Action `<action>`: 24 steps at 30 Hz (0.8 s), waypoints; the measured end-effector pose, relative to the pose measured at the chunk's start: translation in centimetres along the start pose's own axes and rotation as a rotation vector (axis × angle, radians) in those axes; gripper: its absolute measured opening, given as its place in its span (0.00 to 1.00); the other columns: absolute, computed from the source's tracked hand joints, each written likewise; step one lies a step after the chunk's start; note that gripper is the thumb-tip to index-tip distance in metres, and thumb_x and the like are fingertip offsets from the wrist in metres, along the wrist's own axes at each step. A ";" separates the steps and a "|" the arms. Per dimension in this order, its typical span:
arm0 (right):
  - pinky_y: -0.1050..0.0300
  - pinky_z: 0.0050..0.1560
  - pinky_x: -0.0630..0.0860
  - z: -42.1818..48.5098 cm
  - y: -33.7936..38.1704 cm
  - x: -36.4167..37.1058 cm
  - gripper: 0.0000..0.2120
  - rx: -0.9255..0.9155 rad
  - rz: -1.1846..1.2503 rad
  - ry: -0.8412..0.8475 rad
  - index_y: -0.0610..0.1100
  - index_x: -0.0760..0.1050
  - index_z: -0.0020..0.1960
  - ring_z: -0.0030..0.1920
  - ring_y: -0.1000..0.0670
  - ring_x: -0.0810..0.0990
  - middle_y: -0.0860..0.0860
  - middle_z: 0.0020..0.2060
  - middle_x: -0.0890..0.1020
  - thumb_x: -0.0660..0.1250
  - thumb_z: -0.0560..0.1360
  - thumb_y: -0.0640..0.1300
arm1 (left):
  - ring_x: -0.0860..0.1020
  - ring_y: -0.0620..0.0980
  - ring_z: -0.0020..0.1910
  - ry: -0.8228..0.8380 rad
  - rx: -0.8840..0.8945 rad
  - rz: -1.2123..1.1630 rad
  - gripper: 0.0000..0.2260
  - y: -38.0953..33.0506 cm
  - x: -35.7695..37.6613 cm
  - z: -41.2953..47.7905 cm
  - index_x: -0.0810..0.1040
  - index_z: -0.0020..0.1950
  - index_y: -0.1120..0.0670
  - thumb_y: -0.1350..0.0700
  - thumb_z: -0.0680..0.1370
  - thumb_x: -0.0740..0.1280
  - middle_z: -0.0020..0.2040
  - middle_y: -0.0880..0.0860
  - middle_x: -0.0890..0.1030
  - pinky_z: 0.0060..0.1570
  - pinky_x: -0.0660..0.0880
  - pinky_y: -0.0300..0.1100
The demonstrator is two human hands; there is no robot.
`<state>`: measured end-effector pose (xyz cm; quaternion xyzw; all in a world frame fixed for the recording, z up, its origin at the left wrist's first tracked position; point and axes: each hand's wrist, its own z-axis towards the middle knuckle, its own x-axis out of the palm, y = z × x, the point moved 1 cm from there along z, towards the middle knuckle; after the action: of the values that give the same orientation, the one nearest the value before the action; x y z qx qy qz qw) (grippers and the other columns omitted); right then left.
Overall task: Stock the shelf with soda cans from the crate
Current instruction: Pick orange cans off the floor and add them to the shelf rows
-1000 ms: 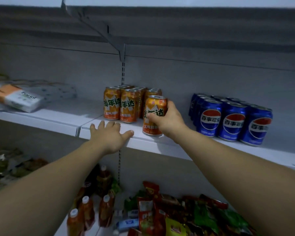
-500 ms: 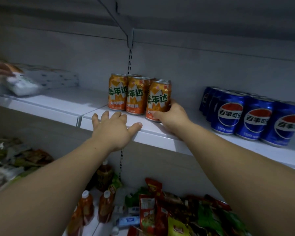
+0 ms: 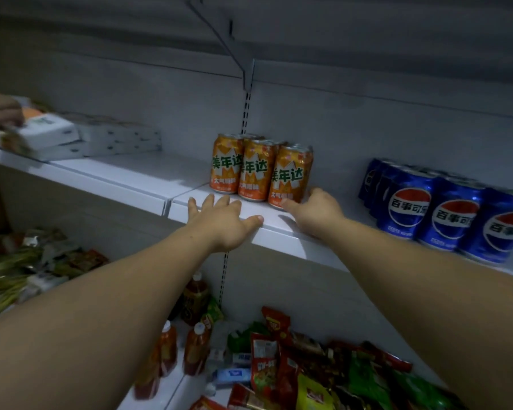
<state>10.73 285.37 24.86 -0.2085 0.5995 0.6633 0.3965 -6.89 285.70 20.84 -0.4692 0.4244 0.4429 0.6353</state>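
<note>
Orange cans [image 3: 261, 170] standing upright in a tight front row on the white shelf [image 3: 285, 229], more ranked behind them, blue cans [image 3: 444, 211] grouped well apart to the right. Right hand [image 3: 317, 214] low at the base of the rightmost orange can [image 3: 289, 176], fingers [image 3: 288, 204] loosely curled and touching its foot, not wrapped round the body; reads as a last nudge into line or a release, so placement of this can looks all but finished. Left hand [image 3: 222, 220] flat on the shelf lip, fingers spread, thumb out along the edge, holding nothing, likely bracing. Crate nowhere in sight. Next move, by judgement: draw both hands back clear of the row without tipping the end can, turn to the crate, fetch another, then open a fresh row in front or fill toward the bare stretch on the left. Another person's hand [image 3: 0, 113] busy with white boxes [image 3: 51, 134] far left, well apart from the cans.
</note>
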 end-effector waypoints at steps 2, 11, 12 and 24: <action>0.54 0.56 0.69 -2.1 -0.8 -1.5 0.31 -0.006 -0.057 0.018 0.42 0.64 0.72 0.66 0.43 0.71 0.45 0.68 0.72 0.66 0.76 0.56 | 0.55 0.55 0.75 -0.032 0.042 -0.086 0.30 -1.1 -0.4 -1.6 0.64 0.73 0.49 0.34 0.76 0.54 0.75 0.51 0.63 0.71 0.47 0.65; 0.56 0.53 0.70 -16.5 -8.7 -11.3 0.32 0.112 -0.175 0.016 0.46 0.60 0.75 0.61 0.46 0.74 0.46 0.71 0.69 0.66 0.76 0.56 | 0.63 0.52 0.73 0.126 0.301 -0.410 0.29 -12.2 1.7 -13.0 0.66 0.73 0.51 0.41 0.75 0.66 0.74 0.51 0.65 0.71 0.60 0.56; 0.55 0.54 0.70 -18.3 -10.0 -12.6 0.32 0.144 -0.194 0.015 0.46 0.60 0.75 0.62 0.45 0.74 0.46 0.71 0.69 0.66 0.76 0.56 | 0.64 0.52 0.73 0.158 0.336 -0.414 0.30 -13.9 2.3 -14.6 0.67 0.73 0.51 0.41 0.74 0.66 0.74 0.51 0.65 0.70 0.61 0.55; 0.55 0.58 0.70 -36.3 -28.0 -19.2 0.29 0.541 -0.305 0.036 0.42 0.66 0.71 0.64 0.42 0.74 0.42 0.66 0.74 0.66 0.76 0.56 | 0.69 0.55 0.67 0.600 0.729 -0.207 0.33 -31.0 14.2 -31.0 0.68 0.72 0.52 0.37 0.71 0.65 0.70 0.53 0.70 0.65 0.69 0.50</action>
<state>36.76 244.23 14.61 -0.1946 0.7228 0.4089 0.5220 22.57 252.73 7.94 -0.3630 0.6676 0.0449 0.6485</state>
